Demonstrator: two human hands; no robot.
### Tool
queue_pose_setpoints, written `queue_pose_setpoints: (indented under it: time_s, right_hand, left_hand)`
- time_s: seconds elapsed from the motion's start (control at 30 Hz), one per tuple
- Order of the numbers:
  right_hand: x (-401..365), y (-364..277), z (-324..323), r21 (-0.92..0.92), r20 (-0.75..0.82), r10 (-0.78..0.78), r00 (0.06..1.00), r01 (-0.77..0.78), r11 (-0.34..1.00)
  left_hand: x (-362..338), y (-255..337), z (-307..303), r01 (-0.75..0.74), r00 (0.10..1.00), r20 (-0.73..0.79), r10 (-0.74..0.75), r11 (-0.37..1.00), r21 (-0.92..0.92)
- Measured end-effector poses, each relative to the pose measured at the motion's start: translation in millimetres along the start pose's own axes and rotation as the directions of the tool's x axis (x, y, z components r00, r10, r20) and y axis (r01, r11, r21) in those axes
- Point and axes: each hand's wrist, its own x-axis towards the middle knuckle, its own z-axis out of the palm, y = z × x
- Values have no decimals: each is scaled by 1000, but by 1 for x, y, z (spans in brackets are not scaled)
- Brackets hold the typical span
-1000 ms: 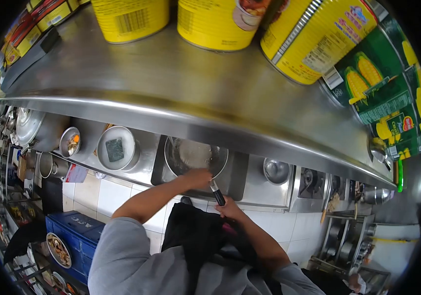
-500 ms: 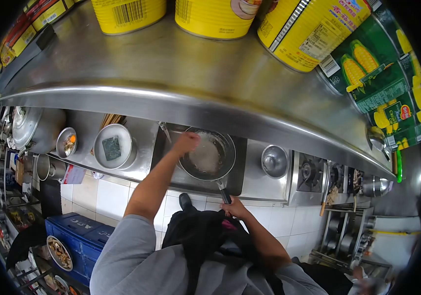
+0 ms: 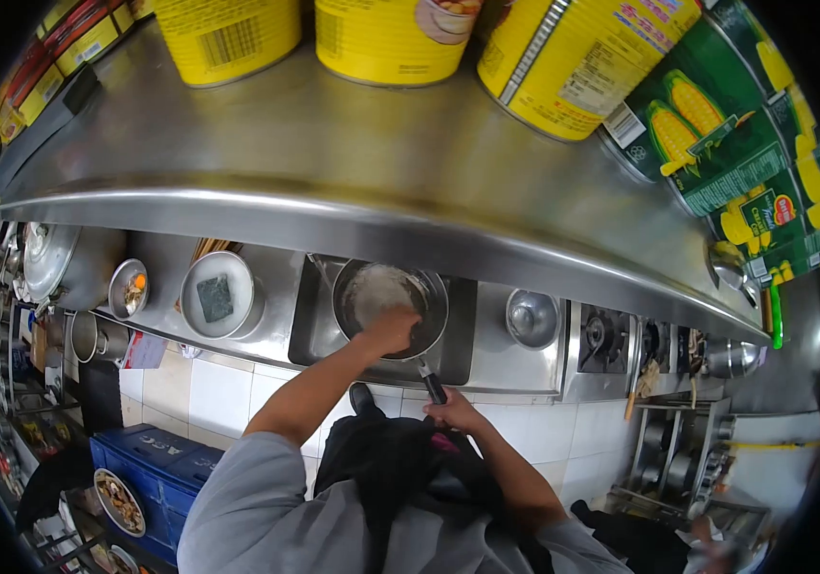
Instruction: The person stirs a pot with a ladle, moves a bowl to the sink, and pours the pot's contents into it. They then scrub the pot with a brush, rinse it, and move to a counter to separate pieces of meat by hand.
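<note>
A round metal pan (image 3: 386, 292) with a whitish film inside is seen in the sunken steel sink (image 3: 319, 325) of the counter, below the overhanging shelf (image 3: 333, 182). The left hand (image 3: 391, 330) is pressed into the near side of the pan, fingers curled down; whether anything is gripped in it cannot be told. The pan's black handle (image 3: 432, 386) is pointed back toward the body and is clasped at its end by the right hand (image 3: 453, 411), fingers wrapped tight. Just left of the sink a steel bowl (image 3: 238, 320) is placed, with a green scouring pad (image 3: 215, 298) lying in it; a smaller bowl (image 3: 129, 287) with something orange is set further left. To the right of the sink a steel bowl (image 3: 531, 318) is seen, then a gas burner (image 3: 606, 337). Yellow cans (image 3: 391, 38) and green corn cans (image 3: 707, 134) are lined up on the shelf. A blue crate (image 3: 147, 459) is seen on the floor, lower left.
</note>
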Motion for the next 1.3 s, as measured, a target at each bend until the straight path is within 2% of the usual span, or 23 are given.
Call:
queue_pose_setpoints:
  time_s: [0.07,0.13,0.2,0.23,0.27,0.3,0.33,0.4,0.53,0.6,0.63,0.7,0.73,0.8,1.0,1.07,1.1,1.13,1.17,1.2,1.27,1.3]
  right_hand:
    - [-2,-2,-3,-15,-21,38,999,-38,999]
    - [-4,-2,-5,-92,-86,25,996,-33,995]
    - [-3,8,-10,-122,-88,18,996,-29,992]
    - [-2,12,-13,-155,-91,7,996,-21,988]
    - [-5,9,-13,-160,-86,10,996,-24,987]
    - [-8,5,-14,-155,-93,17,996,-32,987]
    - [-11,0,-14,-151,-101,22,995,-37,988]
    - [-13,-6,-13,-144,-85,24,996,-36,989]
    - [-9,-9,-7,-89,-101,55,993,-64,994]
    - [-5,-10,-2,-105,-114,56,992,-68,992]
    - [-3,-10,-1,-101,-117,45,992,-57,993]
    - [-1,-14,1,-97,-119,33,992,-45,994]
    - [-2,-19,3,-121,-134,38,990,-54,991]
    - [-1,-23,5,-145,-148,44,988,-65,987]
    - [10,-31,8,-240,-207,11,978,-62,969]
    - [10,-41,10,-409,-253,48,966,-151,900]
    - [13,-37,12,-411,-252,47,967,-151,899]
    - [15,-33,15,-630,-323,-112,940,-125,767]
    - [17,-31,16,-805,-345,-282,895,-128,579]
    - [19,-28,16,-807,-342,-283,896,-126,576]
    - [11,-48,22,-829,-403,-170,899,-280,484]
    - [8,-57,23,-831,-400,-171,901,-278,482]
  left_hand:
    - [-19,-18,-13,187,977,-93,-190,981,-46]
    - [-36,-50,-23,187,889,-354,-290,936,-298]
    - [-41,-86,-40,336,762,-272,-588,717,-610]
    - [-40,-101,-45,340,758,-271,-593,714,-612]
    - [-40,-114,-51,243,683,-189,-705,463,-852]
    - [-39,-122,-52,95,621,-67,-781,160,-982]
    - [-35,-125,-55,91,616,-69,-785,158,-983]
    - [-26,-123,-54,65,703,-25,-711,99,-993]
    - [-11,-112,-47,-34,674,-11,-739,-15,-999]
    - [-10,-105,-49,-61,619,67,-782,-132,-989]
    - [-9,-106,-43,-62,620,67,-782,-133,-989]
    - [-8,-113,-27,125,662,136,-737,-70,-990]
    - [-9,-112,-26,125,661,135,-738,-69,-990]
    - [-9,-110,-22,176,694,87,-715,51,-983]
    - [-18,-111,-28,177,662,60,-747,78,-981]
    - [-22,-121,-17,178,658,51,-751,89,-980]
    - [-23,-128,-10,180,656,44,-753,100,-979]
    - [-26,-133,-7,178,655,43,-755,99,-979]
    - [-28,-137,-4,204,672,33,-740,142,-969]
    - [-30,-142,-1,229,689,24,-725,185,-956]
    - [-36,-151,16,254,671,53,-739,163,-953]
    - [-39,-154,25,280,656,81,-750,142,-949]
